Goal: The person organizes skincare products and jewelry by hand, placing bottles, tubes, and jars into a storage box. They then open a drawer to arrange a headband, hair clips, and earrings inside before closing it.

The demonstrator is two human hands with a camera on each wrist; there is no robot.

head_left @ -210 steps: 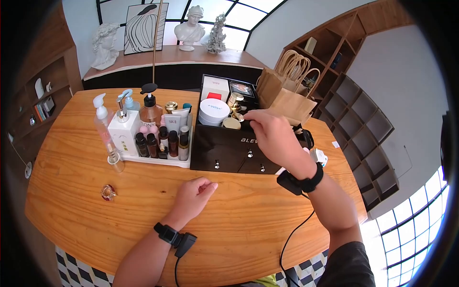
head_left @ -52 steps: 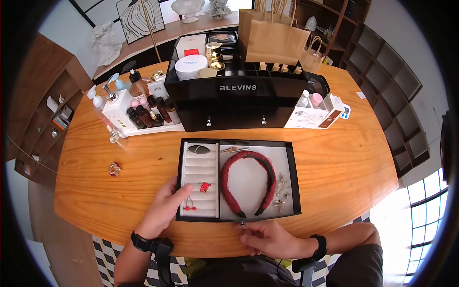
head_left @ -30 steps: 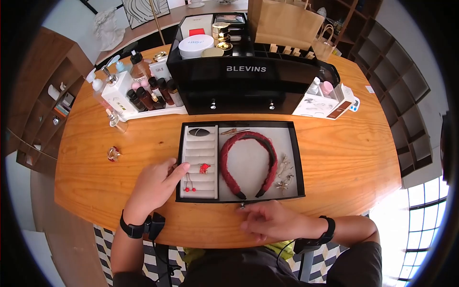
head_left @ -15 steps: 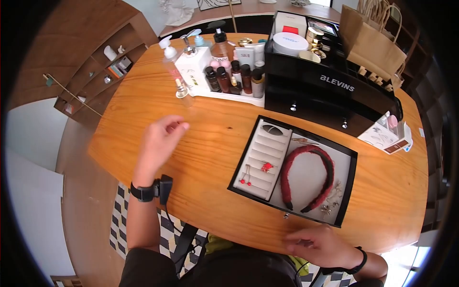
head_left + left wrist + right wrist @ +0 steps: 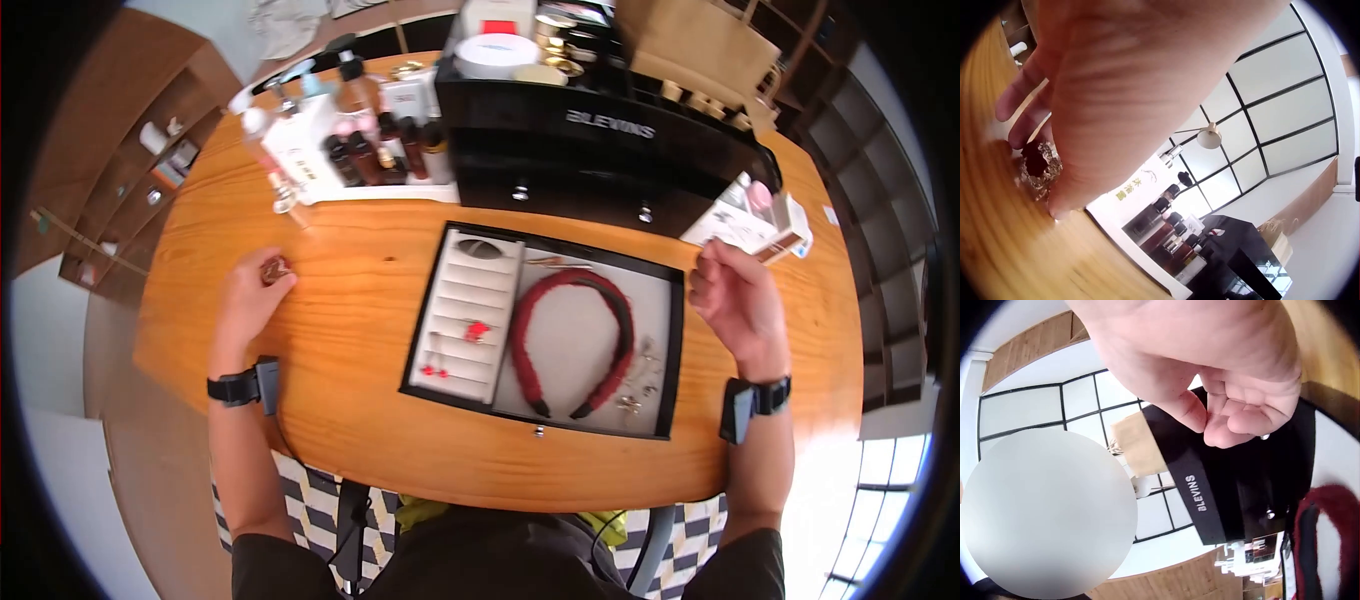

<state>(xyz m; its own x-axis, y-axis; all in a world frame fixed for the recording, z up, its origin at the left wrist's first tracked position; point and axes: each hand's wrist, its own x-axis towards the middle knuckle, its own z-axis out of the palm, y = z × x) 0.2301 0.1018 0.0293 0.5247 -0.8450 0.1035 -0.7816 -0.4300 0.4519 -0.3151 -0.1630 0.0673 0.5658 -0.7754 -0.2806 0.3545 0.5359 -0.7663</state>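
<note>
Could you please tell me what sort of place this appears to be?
Probably a dressing area in a home or studio: a black cosmetics organizer, small dark bottles, and a drawer holding jewelry and a red headband suggest it.

My wooden bench [image 5: 350, 420] carried the open drawer [image 5: 508, 300] centrally, the black cabinet [image 5: 590, 150] far, bottles [image 5: 365, 160] on a tray [image 5: 385, 192] far left.

Just left of the drawer [image 5: 600, 427], we see open tabletop [image 5: 345, 340] with room to pass; behind the drawer, a black cabinet [image 5: 590, 165] blocks our way, with bottles [image 5: 388, 155] behind-left and a white box [image 5: 735, 229] behind-right.
</note>
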